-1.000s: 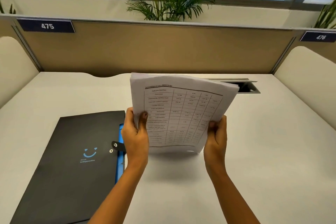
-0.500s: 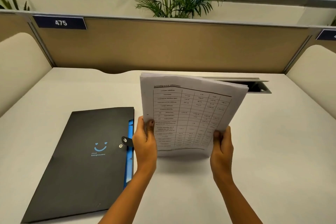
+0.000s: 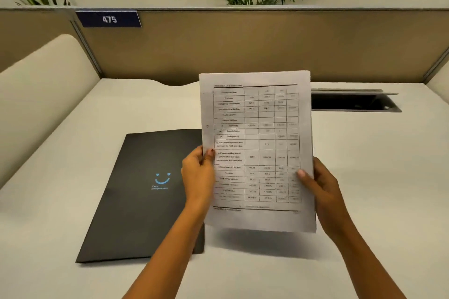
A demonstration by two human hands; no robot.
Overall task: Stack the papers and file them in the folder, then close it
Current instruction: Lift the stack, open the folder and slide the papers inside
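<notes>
Papers (image 3: 257, 150) now upright and squared, long axis vertical, both hands gripping their side edges, left (image 3: 198, 175), right (image 3: 320, 184)

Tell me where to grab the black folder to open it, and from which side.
Take the black folder by its right long edge, coming from the right. The cover lies flat and shut on the desk, and that edge faces the held papers. Free the left hand first; it currently hides part of that edge.

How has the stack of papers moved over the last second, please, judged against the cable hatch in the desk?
Yes. The papers were tilted, their top corner overlapping the cable hatch; now they stand squarer and lifted off the desk, their right edge left of the hatch.
</notes>
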